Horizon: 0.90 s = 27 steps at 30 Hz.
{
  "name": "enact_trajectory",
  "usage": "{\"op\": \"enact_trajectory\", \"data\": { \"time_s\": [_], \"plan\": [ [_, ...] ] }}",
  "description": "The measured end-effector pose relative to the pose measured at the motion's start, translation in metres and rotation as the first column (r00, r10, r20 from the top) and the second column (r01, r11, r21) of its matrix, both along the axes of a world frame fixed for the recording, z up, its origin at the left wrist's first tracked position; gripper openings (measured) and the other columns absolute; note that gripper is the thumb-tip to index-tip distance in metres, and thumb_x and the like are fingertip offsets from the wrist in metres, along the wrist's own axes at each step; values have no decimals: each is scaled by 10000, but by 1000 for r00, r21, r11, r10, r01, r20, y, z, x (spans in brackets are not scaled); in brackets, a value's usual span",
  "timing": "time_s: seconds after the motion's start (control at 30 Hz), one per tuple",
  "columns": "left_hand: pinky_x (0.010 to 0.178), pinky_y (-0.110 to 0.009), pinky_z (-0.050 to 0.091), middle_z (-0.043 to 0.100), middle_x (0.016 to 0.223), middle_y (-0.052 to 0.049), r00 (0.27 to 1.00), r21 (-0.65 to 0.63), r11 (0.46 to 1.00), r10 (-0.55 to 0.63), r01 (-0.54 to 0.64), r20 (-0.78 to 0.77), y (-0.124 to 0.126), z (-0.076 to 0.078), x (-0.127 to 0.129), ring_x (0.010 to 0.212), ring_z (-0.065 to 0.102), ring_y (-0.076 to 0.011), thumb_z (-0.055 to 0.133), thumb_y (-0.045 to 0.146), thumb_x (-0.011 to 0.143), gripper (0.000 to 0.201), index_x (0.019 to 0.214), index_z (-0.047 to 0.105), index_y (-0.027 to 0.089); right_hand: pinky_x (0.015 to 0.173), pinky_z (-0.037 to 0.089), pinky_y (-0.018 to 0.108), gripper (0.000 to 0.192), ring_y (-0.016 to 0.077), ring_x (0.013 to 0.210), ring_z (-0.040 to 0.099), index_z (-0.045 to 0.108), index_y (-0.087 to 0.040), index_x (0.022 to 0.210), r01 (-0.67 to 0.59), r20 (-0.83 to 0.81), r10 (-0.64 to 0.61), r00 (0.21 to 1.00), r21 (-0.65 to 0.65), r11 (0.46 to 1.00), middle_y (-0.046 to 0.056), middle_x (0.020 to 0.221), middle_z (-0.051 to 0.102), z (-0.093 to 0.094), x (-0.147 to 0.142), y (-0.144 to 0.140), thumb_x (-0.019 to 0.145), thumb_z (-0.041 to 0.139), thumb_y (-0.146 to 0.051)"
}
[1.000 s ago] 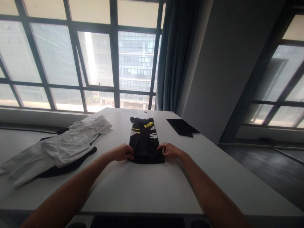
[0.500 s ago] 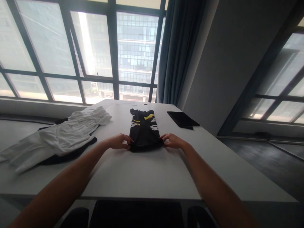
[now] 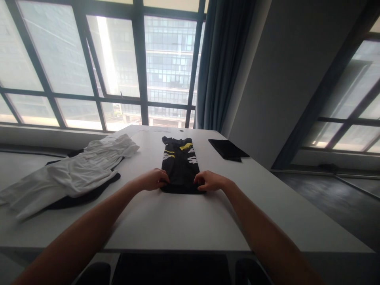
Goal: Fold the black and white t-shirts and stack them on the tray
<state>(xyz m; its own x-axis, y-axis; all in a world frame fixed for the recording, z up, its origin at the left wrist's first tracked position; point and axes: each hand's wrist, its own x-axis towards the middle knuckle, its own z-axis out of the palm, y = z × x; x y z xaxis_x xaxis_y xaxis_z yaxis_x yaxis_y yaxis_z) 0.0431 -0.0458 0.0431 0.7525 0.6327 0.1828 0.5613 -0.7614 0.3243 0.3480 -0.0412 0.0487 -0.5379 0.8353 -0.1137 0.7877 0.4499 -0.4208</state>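
A black shirt (image 3: pixel 180 170) with yellow and white print lies on the white table in a long narrow fold, its near edge towards me. My left hand (image 3: pixel 152 180) is closed at the left side near that edge, thumb and fingers bent together on the cloth. On the opposite side, my right hand (image 3: pixel 211 181) pinches the fabric with curled fingers. The near edge of the shirt rests flat on the table, just below both hands. What lies under the fingertips is partly hidden.
Loose white and black clothes (image 3: pixel 80 170) lie in a heap on the left of the table (image 3: pixel 178 225). A flat, folded black cloth (image 3: pixel 228 149) sits on the right. A dark chair (image 3: pixel 172 269) stands below the front edge; windows and a curtain (image 3: pixel 221 67) are behind.
Both hands have shifted inward from the near corners onto the shirt. Its near edge, bunched and held before, now lies flatter and slightly closer to me.
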Motion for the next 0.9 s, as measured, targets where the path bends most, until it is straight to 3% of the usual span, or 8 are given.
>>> {"op": "enact_trajectory", "data": {
  "time_s": [0.2,0.4,0.47,0.53,0.67,0.8,0.9],
  "plan": [
    [738,-236,508,697,892,-9,998,2,998,60,-60,3,-8,20,-12,735,623,-141,559,175,768,270,904,778,256,544,398,208,301,113,597,537,783,-188,943,20,-2,-21,1000,-46,999,3,706,660,2,2,-1,695,621,-132],
    [673,-212,509,694,907,-8,1000,-121,992,18,-20,-22,-6,19,-22,708,629,-130,596,177,737,254,893,780,257,600,454,216,248,140,678,602,792,-194,924,-9,-118,-9,993,-153,988,22,787,713,14,9,-4,741,628,-219],
    [702,-225,524,694,949,-11,999,-181,983,15,-22,-35,-2,15,-30,768,648,-149,602,182,734,291,956,770,267,672,489,232,242,161,760,637,792,-202,927,-7,-153,-19,988,-171,985,31,857,732,13,13,-1,753,624,-210],
    [787,-260,538,688,1059,-17,998,-197,979,45,-54,-46,3,10,-37,896,657,-184,593,154,710,396,1055,740,283,716,502,242,288,175,811,649,788,-207,943,61,-142,-76,987,-105,993,39,907,731,10,16,2,723,620,-130],
    [1036,-371,461,577,1360,-51,993,-94,989,111,-115,-44,15,-7,-39,1216,554,-258,565,89,673,588,1220,667,280,752,523,261,461,206,881,650,774,-223,1029,162,-55,-158,986,69,984,70,1047,690,1,19,7,634,639,-25],
    [1151,-461,332,469,1488,-52,990,-3,990,141,-141,-26,29,-30,-33,1365,426,-284,538,113,737,508,1198,677,274,955,492,302,525,238,1072,615,747,-240,1117,40,-69,-31,997,127,991,82,1232,607,-6,15,9,630,690,-50],
    [1170,-469,293,452,1508,-52,995,-35,995,99,-98,11,36,-43,-30,1415,361,-280,554,194,790,458,1231,657,267,1050,432,314,483,257,1208,552,768,-237,1051,-19,-87,31,996,139,990,76,1325,564,-12,10,13,622,680,-33]
  ]
}}
